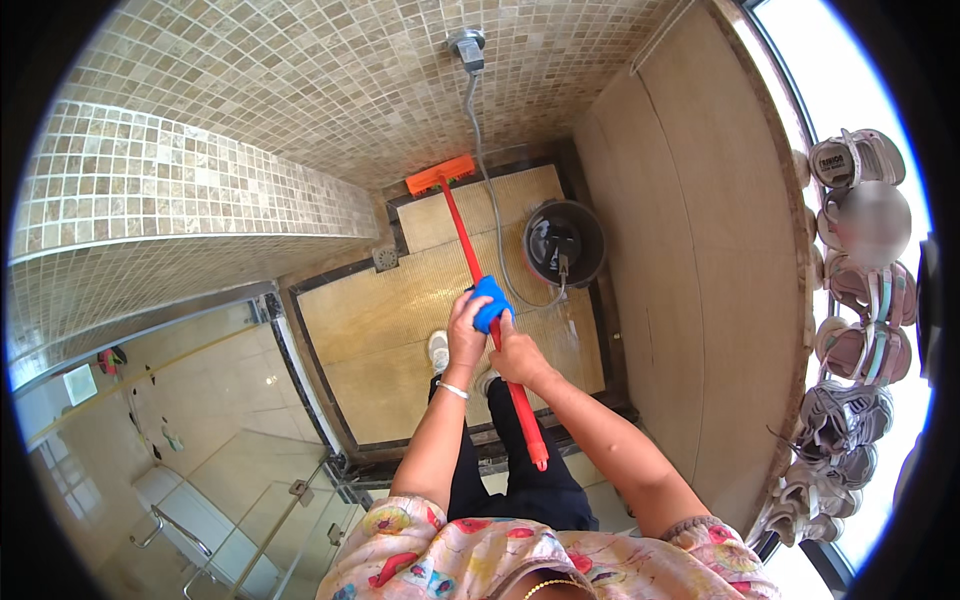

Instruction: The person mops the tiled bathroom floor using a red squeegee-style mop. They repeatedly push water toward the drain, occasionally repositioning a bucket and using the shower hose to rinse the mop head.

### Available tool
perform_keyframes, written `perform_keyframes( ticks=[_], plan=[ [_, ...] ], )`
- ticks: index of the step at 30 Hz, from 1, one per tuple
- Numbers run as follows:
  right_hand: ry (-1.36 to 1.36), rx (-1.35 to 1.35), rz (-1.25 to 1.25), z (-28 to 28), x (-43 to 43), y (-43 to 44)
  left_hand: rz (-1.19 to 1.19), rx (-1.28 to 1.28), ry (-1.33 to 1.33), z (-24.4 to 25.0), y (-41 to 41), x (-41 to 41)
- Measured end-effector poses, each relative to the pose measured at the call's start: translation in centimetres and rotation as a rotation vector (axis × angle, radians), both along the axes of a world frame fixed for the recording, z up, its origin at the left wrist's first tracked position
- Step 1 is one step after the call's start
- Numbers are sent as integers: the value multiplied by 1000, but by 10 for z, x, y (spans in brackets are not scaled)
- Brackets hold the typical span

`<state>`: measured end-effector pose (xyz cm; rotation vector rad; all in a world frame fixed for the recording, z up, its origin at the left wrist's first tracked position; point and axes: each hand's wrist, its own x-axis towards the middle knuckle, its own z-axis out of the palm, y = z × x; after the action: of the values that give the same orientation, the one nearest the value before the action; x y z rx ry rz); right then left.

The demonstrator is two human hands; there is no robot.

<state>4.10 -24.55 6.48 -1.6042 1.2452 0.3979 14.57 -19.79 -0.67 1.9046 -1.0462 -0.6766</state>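
Note:
A red-handled pole (462, 234) with an orange broom or brush head (440, 175) slants across the middle of the view. Its head lies at the foot of the mosaic-tiled wall, and its end cap points towards my body. My left hand (466, 330) is closed around a blue cloth (491, 303) that is wrapped about the pole. Just below the cloth, my right hand (517, 351) grips the bare red pole. To the right of the pole a dark bucket (531, 244) stands on the floor, with a grey shower hose (496, 217) running down into it.
The hose hangs from a chrome wall fitting (469, 51). A floor drain (385, 259) sits left of the broom head. Several shoes (862, 345) line the window ledge at the right. A glass shower door (262, 517) with metal handles is at the lower left. My feet are on the ribbed tan floor (360, 315).

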Motion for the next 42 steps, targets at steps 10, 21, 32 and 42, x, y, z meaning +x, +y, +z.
perform_keyframes(
  ticks=[10,21,32,42],
  plan=[
    [-35,81,-49,-8,47,-12,534,-72,26,-16,-10,17],
    [131,-35,-13,-41,47,38,248,439,836,-35,-12,40],
    [442,-34,219,-59,44,69,151,841,478,-63,-3,23],
    [388,-126,254,-55,44,72,175,691,509,-66,1,24]
  ],
)
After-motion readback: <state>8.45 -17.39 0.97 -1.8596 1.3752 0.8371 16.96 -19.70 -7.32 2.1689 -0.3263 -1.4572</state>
